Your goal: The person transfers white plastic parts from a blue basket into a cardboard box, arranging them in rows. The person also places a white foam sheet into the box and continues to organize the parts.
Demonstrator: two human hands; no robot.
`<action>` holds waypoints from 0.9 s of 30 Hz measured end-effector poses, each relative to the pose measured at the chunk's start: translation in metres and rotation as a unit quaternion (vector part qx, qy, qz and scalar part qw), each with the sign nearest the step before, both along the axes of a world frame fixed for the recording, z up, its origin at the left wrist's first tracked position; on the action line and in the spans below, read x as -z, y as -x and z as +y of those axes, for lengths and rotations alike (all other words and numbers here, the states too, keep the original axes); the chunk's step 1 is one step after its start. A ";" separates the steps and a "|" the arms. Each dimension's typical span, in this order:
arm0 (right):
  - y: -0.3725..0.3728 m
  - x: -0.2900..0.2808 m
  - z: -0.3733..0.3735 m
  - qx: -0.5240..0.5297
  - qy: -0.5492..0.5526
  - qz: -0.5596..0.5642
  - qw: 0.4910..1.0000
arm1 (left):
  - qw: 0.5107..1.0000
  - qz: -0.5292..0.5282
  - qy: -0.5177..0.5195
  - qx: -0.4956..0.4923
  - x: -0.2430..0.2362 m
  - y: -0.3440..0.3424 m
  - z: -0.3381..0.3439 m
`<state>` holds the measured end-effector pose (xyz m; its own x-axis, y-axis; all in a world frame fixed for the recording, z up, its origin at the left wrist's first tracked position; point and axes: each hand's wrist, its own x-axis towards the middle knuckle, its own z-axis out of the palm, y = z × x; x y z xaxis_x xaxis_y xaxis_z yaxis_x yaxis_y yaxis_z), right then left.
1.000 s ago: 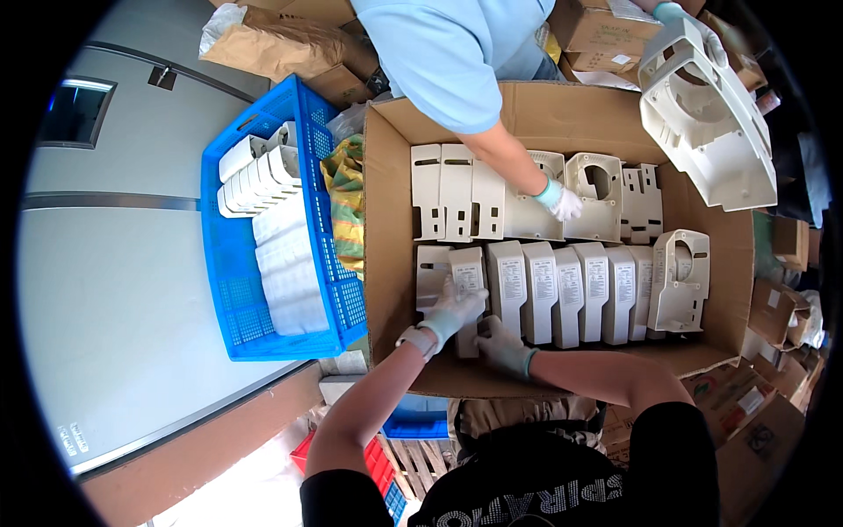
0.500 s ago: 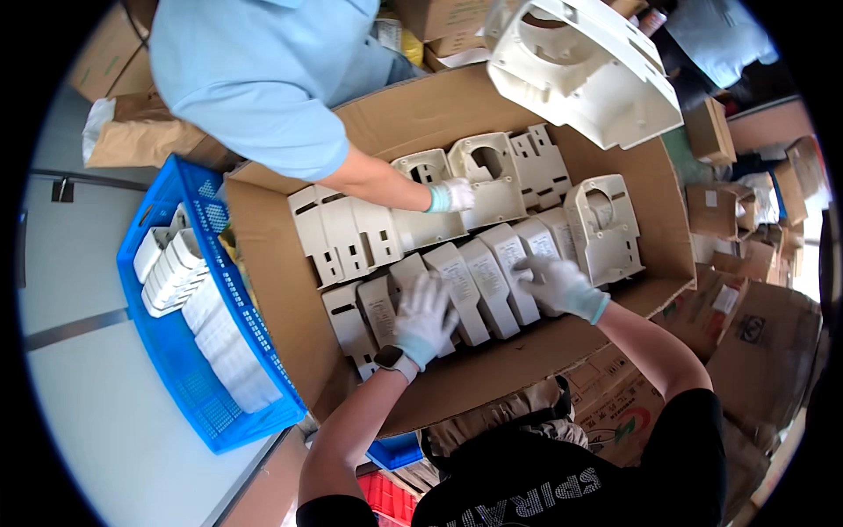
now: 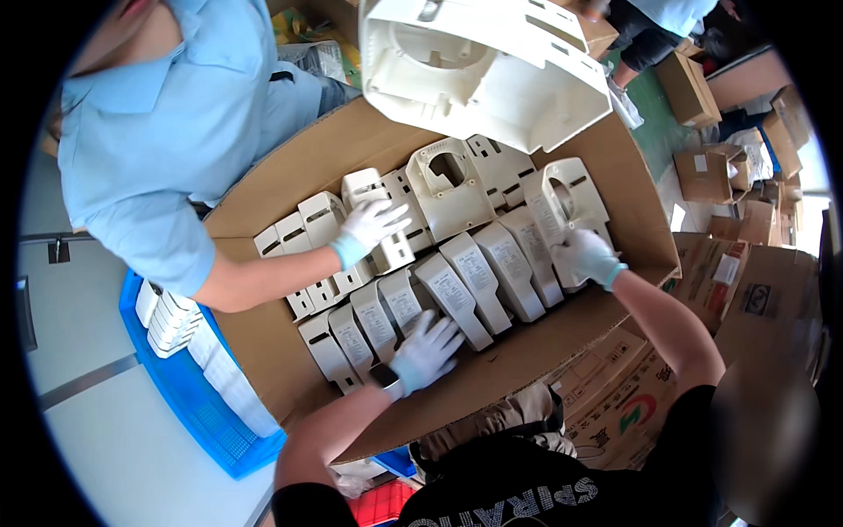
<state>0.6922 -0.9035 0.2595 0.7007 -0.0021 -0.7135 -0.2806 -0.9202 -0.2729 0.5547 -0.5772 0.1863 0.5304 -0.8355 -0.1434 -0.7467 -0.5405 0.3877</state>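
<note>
Inside a large cardboard box point(image 3: 615, 149) stands a near row of white plastic housings point(image 3: 457, 303) with printed labels. My left hand point(image 3: 428, 353), in a white glove, lies with its fingers spread on the near ends of the middle housings. At the row's right end, my gloved right hand point(image 3: 587, 256) has its fingers curled over the near end of a labelled housing point(image 3: 546, 215). Right behind that stands a housing with a round opening point(image 3: 575, 198). A co-worker's gloved hand point(image 3: 373, 230) grips another white housing point(image 3: 379, 198) in the far row.
A big white plastic housing point(image 3: 492, 79) stands at the box's far edge. To the left sits a blue crate point(image 3: 198, 422) with white parts in it. Cardboard cartons point(image 3: 755, 307) are stacked at right, and the co-worker in a light blue shirt point(image 3: 167, 149) leans over the far left.
My right hand has moved from the labelled housings to the row's right end. My left hand has slid toward their near ends. The co-worker's hand has shifted left, onto another housing.
</note>
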 end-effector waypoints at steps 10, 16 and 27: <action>0.042 -0.055 -0.027 0.461 -0.400 -0.110 0.785 | 0.666 0.651 0.095 -0.352 0.104 -0.044 -0.132; 0.044 -0.010 0.005 0.416 -0.442 0.045 0.793 | 0.981 0.130 0.062 0.133 0.076 -0.050 -0.076; 0.025 -0.024 -0.004 0.288 -0.416 0.033 0.862 | 0.990 -0.053 -0.109 0.071 0.060 -0.022 -0.080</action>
<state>0.6672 -0.9078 0.2839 0.7116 0.1958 -0.6747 -0.6662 -0.1169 -0.7366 0.5772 -0.6572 0.1264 0.4318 -0.8577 -0.2789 -0.8511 -0.4899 0.1889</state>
